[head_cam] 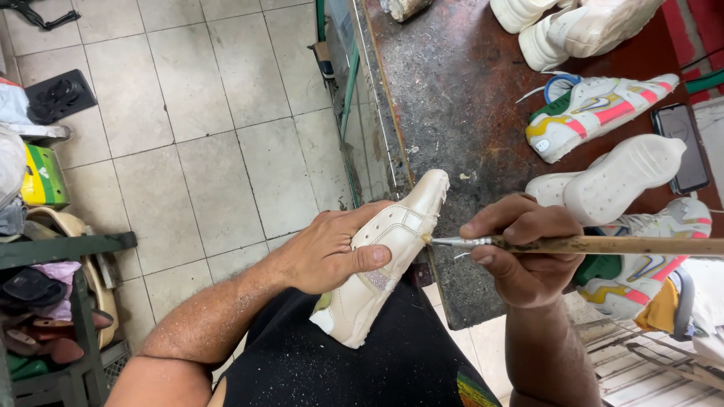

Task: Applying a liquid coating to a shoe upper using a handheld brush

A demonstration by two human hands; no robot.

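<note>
From the head camera, the left hand point(332, 252) grips a cream-white sneaker point(385, 260), its fingers wrapped over the upper and the thumb pressed across the side panel. The shoe lies tilted on the person's lap, heel down toward the black garment point(339, 362), toe pointing up toward the edge of the dark worktop point(452, 105). The right hand point(524, 249) is clenched around a long wooden-handled brush point(596, 245), fingers pinching near its metal ferrule. The brush lies nearly level, its handle running off to the right, and its tip touches the sneaker's side just beside the left thumb.

On the worktop, well apart from the hands, a white sneaker with pink, yellow and green accents point(596, 113) lies on its side. Below it a white shoe sole point(618, 177) faces up, and a second coloured sneaker point(641, 264) rests just behind the right hand. A dark phone point(682, 147) lies near the right edge of the worktop. More white shoes point(581, 26) sit at the top of the view.

To the left, pale floor tiles point(196, 136) spread out, with a green rack point(68, 301) holding shoes at the lower left and a yellow-green box point(41, 177) above it.
</note>
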